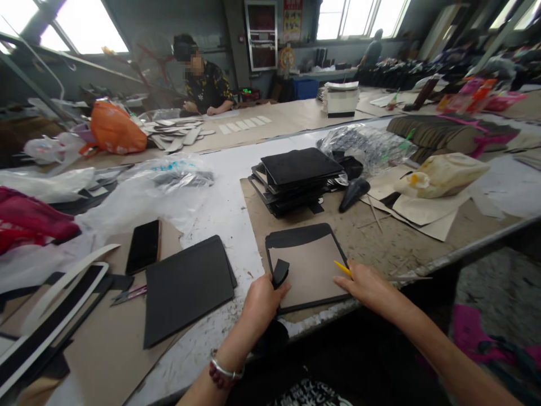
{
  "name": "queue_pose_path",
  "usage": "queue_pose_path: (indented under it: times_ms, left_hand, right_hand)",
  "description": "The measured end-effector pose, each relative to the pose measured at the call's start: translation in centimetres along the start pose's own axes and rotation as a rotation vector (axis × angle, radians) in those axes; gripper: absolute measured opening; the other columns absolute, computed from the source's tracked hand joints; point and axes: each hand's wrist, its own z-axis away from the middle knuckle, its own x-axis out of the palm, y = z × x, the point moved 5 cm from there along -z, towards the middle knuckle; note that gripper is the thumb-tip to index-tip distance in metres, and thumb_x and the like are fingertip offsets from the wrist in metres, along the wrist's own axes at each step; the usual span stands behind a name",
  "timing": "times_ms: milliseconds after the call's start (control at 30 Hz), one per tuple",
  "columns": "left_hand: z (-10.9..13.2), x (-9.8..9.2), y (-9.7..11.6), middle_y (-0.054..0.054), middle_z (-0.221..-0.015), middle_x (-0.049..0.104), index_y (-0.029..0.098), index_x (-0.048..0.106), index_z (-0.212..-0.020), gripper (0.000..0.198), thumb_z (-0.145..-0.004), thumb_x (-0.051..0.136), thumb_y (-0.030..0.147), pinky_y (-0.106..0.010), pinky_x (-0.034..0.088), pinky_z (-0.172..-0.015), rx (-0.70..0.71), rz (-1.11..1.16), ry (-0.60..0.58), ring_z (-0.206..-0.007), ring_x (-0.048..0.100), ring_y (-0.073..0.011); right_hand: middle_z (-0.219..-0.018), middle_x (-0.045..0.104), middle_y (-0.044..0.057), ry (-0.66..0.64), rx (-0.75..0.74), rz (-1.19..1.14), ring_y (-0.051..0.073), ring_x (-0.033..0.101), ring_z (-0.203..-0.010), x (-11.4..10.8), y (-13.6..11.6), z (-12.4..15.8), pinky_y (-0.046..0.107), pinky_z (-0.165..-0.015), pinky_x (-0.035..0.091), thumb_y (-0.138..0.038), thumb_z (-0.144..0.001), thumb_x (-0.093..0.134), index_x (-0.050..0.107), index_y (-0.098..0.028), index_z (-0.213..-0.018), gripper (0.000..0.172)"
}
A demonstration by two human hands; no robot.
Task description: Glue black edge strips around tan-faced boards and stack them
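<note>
A brown board panel with a black folded border point(310, 268) lies flat near the table's front edge. My left hand point(262, 299) is closed on a small black flap point(280, 272) at the panel's left edge. On the panel's right edge rests my right hand point(367, 285), closed around a thin yellow stick point(342, 268) that points up and left over the board. A flat black sheet point(186, 287) lies to the left of the panel.
A stack of black panels point(296, 177) sits behind the work piece. A black phone point(143, 246) and small snips point(129, 294) lie at left. Plastic bags, a cream bundle point(442, 175) and paper scraps lie at right. Another person point(205, 79) works at the far table.
</note>
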Motion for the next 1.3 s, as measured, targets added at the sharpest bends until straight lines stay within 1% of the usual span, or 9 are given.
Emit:
queue_pose_path:
  times_ms: [200,367,433,700,833,1000,1100,1233,1300]
  left_hand:
    - [0.0,0.1,0.1,0.006,-0.029,0.041,0.021,0.049,-0.054,0.023,-0.062,0.070,0.027,-0.022,0.022,-0.032,-0.013,0.025,-0.054,-0.026,0.039,-0.0128]
    - [0.0,-0.4,-0.8,0.005,-0.030,0.041,0.021,0.046,-0.054,0.029,-0.072,0.058,0.040,-0.020,0.026,-0.033,-0.006,0.160,-0.151,-0.027,0.036,-0.0101]
    - [0.0,-0.5,-1.0,0.006,-0.032,0.041,0.021,0.044,-0.054,0.031,-0.071,0.057,0.043,-0.019,0.027,-0.033,0.007,0.217,-0.167,-0.029,0.035,-0.0088]
    - [-1.1,-0.2,-0.3,0.006,-0.032,0.043,0.018,0.051,-0.064,0.019,-0.070,0.057,0.035,-0.018,0.027,-0.033,0.069,0.213,-0.100,-0.029,0.038,-0.0090]
    - [-2.1,0.2,-0.3,0.005,-0.032,0.046,0.018,0.051,-0.065,0.014,-0.070,0.057,0.030,-0.019,0.029,-0.030,0.044,0.162,-0.116,-0.028,0.043,-0.0119]
    - [-2.1,0.4,-0.3,0.006,-0.036,0.047,0.019,0.048,-0.065,0.013,-0.072,0.054,0.028,-0.020,0.034,-0.029,0.000,0.179,-0.151,-0.030,0.048,-0.0128]
    - [-1.9,0.4,-0.2,0.006,-0.039,0.048,0.018,0.047,-0.064,0.015,-0.073,0.053,0.028,-0.019,0.034,-0.029,-0.024,0.202,-0.171,-0.031,0.049,-0.0124]
    - [-1.7,0.4,-0.1,0.006,-0.040,0.047,0.018,0.046,-0.063,0.017,-0.075,0.053,0.028,-0.018,0.035,-0.030,-0.050,0.236,-0.198,-0.031,0.048,-0.0105]
    - [-1.7,0.4,-0.1,0.006,-0.041,0.048,0.018,0.046,-0.063,0.017,-0.076,0.052,0.028,-0.017,0.035,-0.030,-0.063,0.249,-0.214,-0.032,0.047,-0.0096]
  right_hand:
    - [-0.082,0.065,0.016,0.057,0.002,-0.007,0.031,0.062,-0.082,0.1,0.4,0.4,0.033,-0.064,0.041,-0.040,-0.079,0.052,0.056,-0.014,-0.093,0.030]
    - [-0.082,0.065,0.013,0.087,-0.002,-0.084,0.028,0.062,-0.082,0.0,0.9,0.4,0.031,-0.065,0.041,-0.043,-0.077,0.055,0.058,-0.015,-0.093,0.032]
    - [-0.083,0.065,0.011,0.087,-0.003,-0.103,0.027,0.061,-0.083,0.0,0.9,0.5,0.029,-0.065,0.040,-0.042,-0.077,0.055,0.058,-0.015,-0.094,0.032]
    - [-0.085,0.065,0.013,0.114,-0.003,-0.014,0.031,0.062,-0.085,-1.5,0.7,0.7,0.031,-0.065,0.040,-0.045,-0.080,0.051,0.056,-0.015,-0.100,0.036]
    - [-0.083,0.066,0.013,0.097,0.035,0.068,0.032,0.062,-0.085,-2.1,1.0,0.5,0.034,-0.067,0.039,-0.045,-0.087,0.042,0.056,-0.017,-0.099,0.034]
    - [-0.076,0.065,0.014,0.198,0.045,0.112,0.028,0.062,-0.076,-3.2,1.0,0.9,0.034,-0.064,0.038,-0.040,-0.091,0.034,0.055,-0.017,-0.090,0.031]
    - [-0.068,0.062,0.009,0.300,-0.018,-0.046,0.023,0.059,-0.066,-4.6,0.5,1.8,0.032,-0.061,0.038,-0.041,-0.091,0.034,0.054,-0.019,-0.080,0.032]
    - [-0.065,0.060,0.004,0.447,-0.105,-0.637,0.016,0.056,-0.060,-6.9,-0.2,4.1,0.027,-0.057,0.043,-0.056,-0.088,0.034,0.055,-0.020,-0.076,0.043]
    - [-0.067,0.060,0.004,0.486,-0.127,-0.838,0.014,0.056,-0.059,-7.4,-0.6,4.9,0.025,-0.052,0.044,-0.060,-0.087,0.032,0.059,-0.020,-0.078,0.050]
